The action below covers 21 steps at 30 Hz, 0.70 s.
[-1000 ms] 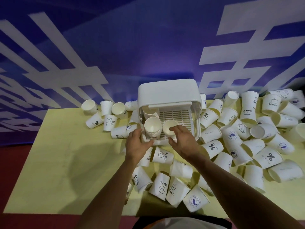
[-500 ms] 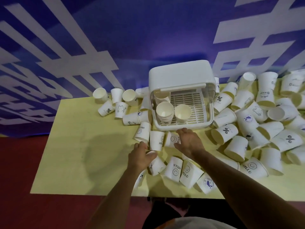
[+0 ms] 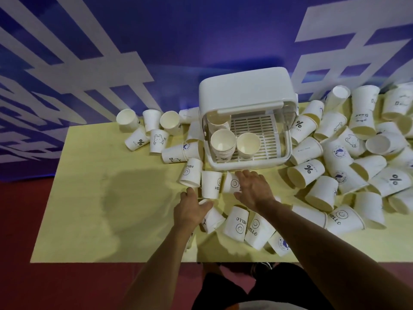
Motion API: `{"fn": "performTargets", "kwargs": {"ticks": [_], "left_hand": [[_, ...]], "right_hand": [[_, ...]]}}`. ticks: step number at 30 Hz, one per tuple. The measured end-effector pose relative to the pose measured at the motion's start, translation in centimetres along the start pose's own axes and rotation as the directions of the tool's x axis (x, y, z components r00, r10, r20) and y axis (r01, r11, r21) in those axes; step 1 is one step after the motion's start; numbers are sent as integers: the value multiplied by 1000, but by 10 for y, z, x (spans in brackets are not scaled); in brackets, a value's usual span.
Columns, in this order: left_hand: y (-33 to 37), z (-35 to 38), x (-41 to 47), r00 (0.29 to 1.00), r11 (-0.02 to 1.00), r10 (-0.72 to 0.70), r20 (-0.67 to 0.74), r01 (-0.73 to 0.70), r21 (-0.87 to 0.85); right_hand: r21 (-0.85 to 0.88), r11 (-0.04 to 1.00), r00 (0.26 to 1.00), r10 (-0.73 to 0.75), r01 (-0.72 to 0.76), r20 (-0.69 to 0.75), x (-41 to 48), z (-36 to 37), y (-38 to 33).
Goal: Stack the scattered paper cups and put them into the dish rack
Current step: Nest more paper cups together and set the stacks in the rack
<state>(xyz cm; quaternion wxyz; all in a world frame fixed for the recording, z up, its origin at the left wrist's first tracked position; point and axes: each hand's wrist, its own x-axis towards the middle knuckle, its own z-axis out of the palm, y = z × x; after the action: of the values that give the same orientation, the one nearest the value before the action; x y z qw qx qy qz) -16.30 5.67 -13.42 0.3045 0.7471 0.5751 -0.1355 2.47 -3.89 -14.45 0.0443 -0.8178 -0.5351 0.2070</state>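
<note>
Cups lie nearest at six o'clock: three HELLO cups (image 3: 238, 223) and a blue-badge cup (image 3: 281, 243) on their sides by the desk (image 3: 89, 198) edge. Just beyond, the left hand (image 3: 190, 210) curls onto a tipped cup (image 3: 212, 217), fingers loosely bent over its rim; I cannot tell whether it grips yet. The right hand (image 3: 252, 190) lies spread, palm down, fingertips on a smiley cup (image 3: 232, 183) just beside the rack (image 3: 245, 121) front. A second ago both hands were up at the rack lip by the stacks; they have since drawn back toward the body and dropped to the loose cups. By my reading, that means one deposit is over and a fresh gathering round starts.

Between the hands stands an upside-down cup (image 3: 211, 184), with another (image 3: 191, 172) tilted at ten o'clock from it. Farther off, at twelve o'clock, the rack holds a tall stack (image 3: 222, 143) at its front left, a short one (image 3: 248, 144) touching it on the right, and a third stack (image 3: 218, 124) behind. Most of its grid floor is bare.

At two to three o'clock a big heap (image 3: 346, 157) awaits; a small cluster (image 3: 152, 133) sits at ten o'clock. The job seems barely begun.
</note>
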Motion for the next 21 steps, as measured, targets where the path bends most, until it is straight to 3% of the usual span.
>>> {"fn": "performTargets", "kwargs": {"ticks": [12, 18, 21], "left_hand": [[1, -16, 2, 1000, 991, 0, 6, 1, -137], [7, -33, -5, 1000, 975, -15, 3, 15, -223], [7, -43, -5, 999, 938, -54, 6, 53, -342]], "right_hand": [[111, 978, 982, -167, 177, -90, -8, -11, 16], [294, 930, 971, -179, 219, -158, -10, -24, 24], [407, 900, 983, -103, 158, -154, -10, -34, 27]]}}
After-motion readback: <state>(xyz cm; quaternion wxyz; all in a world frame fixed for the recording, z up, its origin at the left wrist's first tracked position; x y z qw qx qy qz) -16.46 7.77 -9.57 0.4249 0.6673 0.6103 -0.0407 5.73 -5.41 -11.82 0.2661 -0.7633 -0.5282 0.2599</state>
